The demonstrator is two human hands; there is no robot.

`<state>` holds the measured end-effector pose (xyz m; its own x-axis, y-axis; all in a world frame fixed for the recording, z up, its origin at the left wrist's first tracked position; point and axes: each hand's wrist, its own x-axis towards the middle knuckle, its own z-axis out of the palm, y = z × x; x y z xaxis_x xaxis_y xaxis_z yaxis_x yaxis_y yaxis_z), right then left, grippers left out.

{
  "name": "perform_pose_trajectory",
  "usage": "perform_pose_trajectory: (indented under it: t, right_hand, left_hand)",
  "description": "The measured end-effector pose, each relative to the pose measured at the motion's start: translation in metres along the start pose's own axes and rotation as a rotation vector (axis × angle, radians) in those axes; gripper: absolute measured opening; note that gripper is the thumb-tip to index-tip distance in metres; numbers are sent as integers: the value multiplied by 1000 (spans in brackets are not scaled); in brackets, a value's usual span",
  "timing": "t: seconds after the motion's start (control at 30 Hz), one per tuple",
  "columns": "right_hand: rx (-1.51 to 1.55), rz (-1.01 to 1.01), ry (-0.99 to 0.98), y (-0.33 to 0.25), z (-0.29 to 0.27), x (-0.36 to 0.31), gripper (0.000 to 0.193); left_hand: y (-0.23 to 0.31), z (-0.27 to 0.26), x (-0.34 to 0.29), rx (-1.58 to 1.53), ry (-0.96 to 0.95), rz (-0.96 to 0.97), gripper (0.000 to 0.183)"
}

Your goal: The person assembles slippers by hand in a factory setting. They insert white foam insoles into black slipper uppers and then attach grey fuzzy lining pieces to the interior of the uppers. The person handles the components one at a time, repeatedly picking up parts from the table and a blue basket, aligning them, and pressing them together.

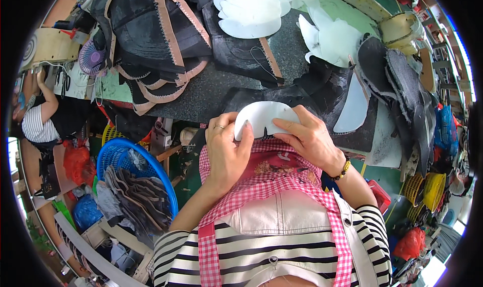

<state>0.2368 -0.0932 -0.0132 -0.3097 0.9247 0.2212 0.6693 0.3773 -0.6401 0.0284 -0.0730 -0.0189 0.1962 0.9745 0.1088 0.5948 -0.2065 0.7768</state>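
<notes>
In front of my chest, both hands hold a white half-moon shaped sheet piece [262,115] with a small dark notch at its lower edge. My left hand [224,148] pinches its left end, thumb on the front face. My right hand [318,140] grips the right end, with the thumb lying across the surface. Black fabric shows along the lower edge, but how it joins the white piece is hidden. Just beyond my hands lies a black material piece [241,98] on the dark worktop [198,98]. To the right, another black piece carries a white curved insert [353,108].
Black pieces with tan zigzag edges [143,32] are heaped at the far left. White cut shapes lie in one pile [251,12] and a second pile [334,38]. Grey-black padded pieces [405,80] hang over the right edge. A blue basket [108,156] stands lower left; a co-worker [39,123] is beyond.
</notes>
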Motion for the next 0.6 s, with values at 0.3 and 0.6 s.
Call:
perform_pose_trajectory:
  t: [0.3, 0.6]
  right_hand:
    - [-59, 46, -54, -21, 16, 5, 37]
    - [-571, -163, -382, -35, 24, 17, 34]
  left_hand:
    - [6, -26, 7, 351, -474, 376, 48]
    - [-14, -31, 45, 507, -251, 1279, 14]
